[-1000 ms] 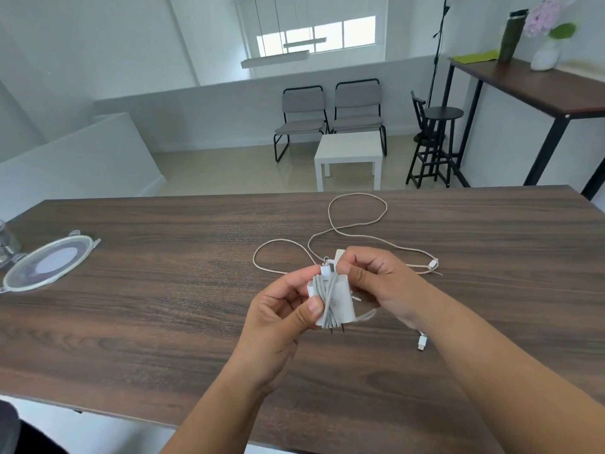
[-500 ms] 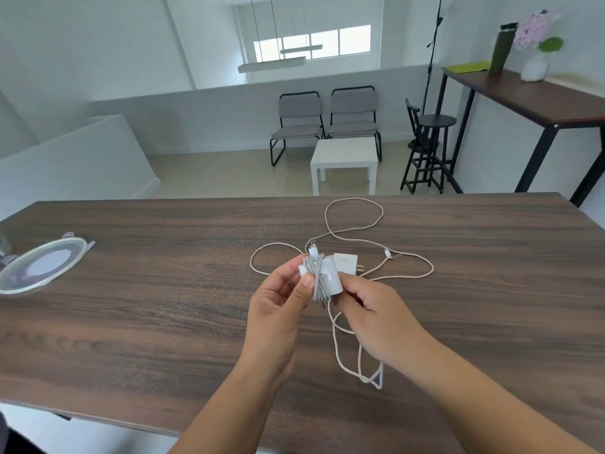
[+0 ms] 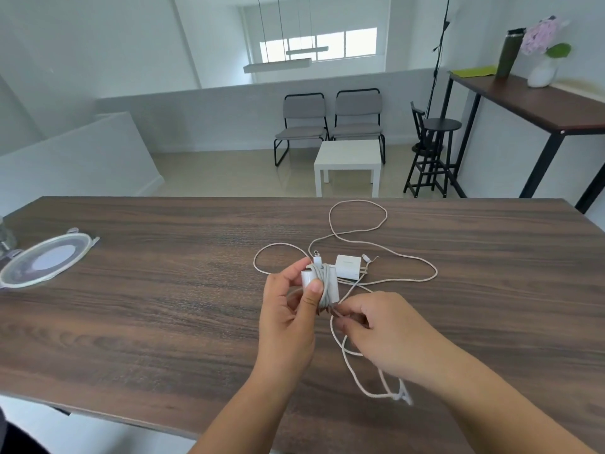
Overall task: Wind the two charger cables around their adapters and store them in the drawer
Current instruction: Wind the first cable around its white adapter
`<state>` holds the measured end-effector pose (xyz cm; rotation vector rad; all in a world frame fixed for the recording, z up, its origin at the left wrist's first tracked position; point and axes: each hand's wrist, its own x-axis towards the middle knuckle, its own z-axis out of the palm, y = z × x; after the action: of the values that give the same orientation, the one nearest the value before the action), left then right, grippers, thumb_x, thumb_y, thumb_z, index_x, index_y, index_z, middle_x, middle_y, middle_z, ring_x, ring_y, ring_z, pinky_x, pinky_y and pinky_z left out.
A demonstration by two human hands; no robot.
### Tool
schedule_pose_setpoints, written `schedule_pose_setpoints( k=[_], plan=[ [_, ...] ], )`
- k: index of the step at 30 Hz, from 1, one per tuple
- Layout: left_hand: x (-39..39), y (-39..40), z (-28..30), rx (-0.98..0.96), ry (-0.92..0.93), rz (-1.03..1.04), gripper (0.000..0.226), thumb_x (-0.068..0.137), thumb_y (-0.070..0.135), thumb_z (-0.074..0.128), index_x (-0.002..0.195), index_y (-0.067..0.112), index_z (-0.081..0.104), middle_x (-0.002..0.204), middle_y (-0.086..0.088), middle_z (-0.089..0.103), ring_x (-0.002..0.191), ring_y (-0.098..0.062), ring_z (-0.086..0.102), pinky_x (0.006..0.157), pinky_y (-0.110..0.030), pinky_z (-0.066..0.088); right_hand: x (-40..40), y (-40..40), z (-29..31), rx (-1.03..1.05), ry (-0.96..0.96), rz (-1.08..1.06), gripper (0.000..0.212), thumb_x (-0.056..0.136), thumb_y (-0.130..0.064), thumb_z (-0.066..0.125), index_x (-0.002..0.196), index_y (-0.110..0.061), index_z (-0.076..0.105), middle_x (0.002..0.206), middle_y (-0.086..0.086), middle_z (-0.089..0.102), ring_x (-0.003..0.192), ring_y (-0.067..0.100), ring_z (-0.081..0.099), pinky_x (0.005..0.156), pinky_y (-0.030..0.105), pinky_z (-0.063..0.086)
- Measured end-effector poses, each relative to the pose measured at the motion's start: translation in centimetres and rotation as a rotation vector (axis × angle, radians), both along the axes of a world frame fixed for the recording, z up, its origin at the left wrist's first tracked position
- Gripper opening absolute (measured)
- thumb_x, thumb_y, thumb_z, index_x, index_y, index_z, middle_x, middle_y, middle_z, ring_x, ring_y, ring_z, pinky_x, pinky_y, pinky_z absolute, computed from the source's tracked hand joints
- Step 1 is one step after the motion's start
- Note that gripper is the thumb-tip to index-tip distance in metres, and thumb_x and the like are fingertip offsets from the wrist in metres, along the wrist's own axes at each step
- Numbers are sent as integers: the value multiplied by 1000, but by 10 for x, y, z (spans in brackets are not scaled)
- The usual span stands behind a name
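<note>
The left hand (image 3: 294,309) holds the first adapter (image 3: 319,283) above the bench (image 3: 163,306), its grip curled round the wound turns. The right hand (image 3: 383,332) pinches that cable's loose tail (image 3: 353,362). The second adapter (image 3: 348,266) (cable (image 3: 360,208) unwound) lies just behind.

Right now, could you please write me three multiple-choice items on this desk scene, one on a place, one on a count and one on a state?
1. Where is the second adapter?
A. on the wooden table, beyond the hands
B. on the stool
C. in the right hand

2. How many white adapters show?
A. one
B. two
C. four

3. What state is the adapter in the left hand?
A. bare
B. partly wound with cable
C. plugged into a wall

Answers: 1 A, it lies on the wood amid loose cable. 2 B, one held, one lying. 3 B, turns wrap it while the right hand pinches the free cable tail.
</note>
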<state>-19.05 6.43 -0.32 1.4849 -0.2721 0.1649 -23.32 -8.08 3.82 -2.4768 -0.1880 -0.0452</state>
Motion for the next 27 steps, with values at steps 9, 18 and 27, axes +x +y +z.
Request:
schedule_pose_setpoints(
  k=[9, 18, 27],
  plan=[
    [2, 2, 2, -46, 123, -129, 36, 90, 27, 60, 124, 15, 57, 124, -23, 55, 93, -23, 71, 71, -32, 59, 4, -13, 11, -16, -161, 89, 10, 89, -26, 58, 84, -24, 67, 64, -15, 57, 60, 3, 47, 60, 22, 39],
    [-5, 2, -3, 30, 132, -249, 41, 79, 28, 77, 119, 26, 67, 121, -17, 65, 92, -27, 70, 78, -36, 56, 11, -39, 31, -192, -126, 163, 24, 74, -50, 72, 71, -28, 63, 57, -12, 55, 60, 1, 47, 61, 26, 41],
    [-11, 0, -3, 74, 91, -237, 44, 69, 21, 74, 113, 18, 65, 110, -8, 72, 99, -22, 67, 88, -37, 54, 7, -59, 29, -194, -213, 252, 6, 83, -34, 67, 80, -29, 67, 62, -23, 48, 68, -8, 48, 66, 21, 40]
  ],
)
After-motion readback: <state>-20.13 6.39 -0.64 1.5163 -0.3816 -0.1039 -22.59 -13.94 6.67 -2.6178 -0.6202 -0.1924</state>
